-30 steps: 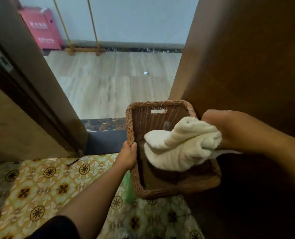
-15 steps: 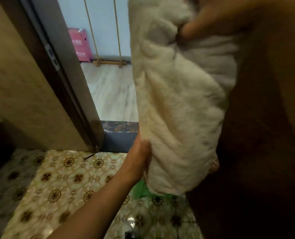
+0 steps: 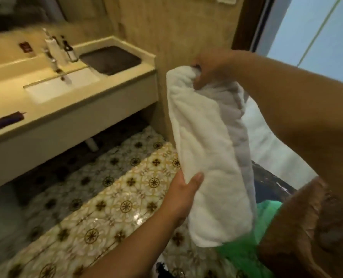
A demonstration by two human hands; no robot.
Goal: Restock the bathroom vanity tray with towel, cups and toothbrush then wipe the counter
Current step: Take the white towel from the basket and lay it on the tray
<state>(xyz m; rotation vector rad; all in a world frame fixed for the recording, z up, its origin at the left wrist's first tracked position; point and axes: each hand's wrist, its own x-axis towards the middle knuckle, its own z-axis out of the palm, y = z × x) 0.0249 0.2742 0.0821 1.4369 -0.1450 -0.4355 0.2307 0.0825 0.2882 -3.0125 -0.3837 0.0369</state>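
The patterned floor of glossy cream and gold tiles with dark floral medallions lies below both hands and runs under the vanity. The long cream stone vanity counter stands to the left of and beyond the left hand, well apart from it, with a white rectangular sink basin sunk into its top. At the counter's far end, up and left of the right hand, sits a dark rectangular tray; nothing can be made out on it.

The white folded terry towel hangs lengthwise between the 2 hands, off the counter and clear of the tray. The right hand is closed around the bunched top end of the towel, fingers curled tight into the cloth. The left hand grips the towel's lower left edge, thumb pressed on the front face and the fingers hidden behind the cloth; how far they wrap cannot be told.

A crumpled green plastic bag lies below the towel, to the right of the left forearm. A brown woven wicker basket sits at lower right, under the right forearm, blurred.

On the counter, a chrome faucet stands at the basin's back edge, with a white pump bottle and a dark-capped small bottle just beside it, left of the tray. A dark flat strip-shaped object lies at the counter's near edge, far left of the left hand; its kind cannot be told.
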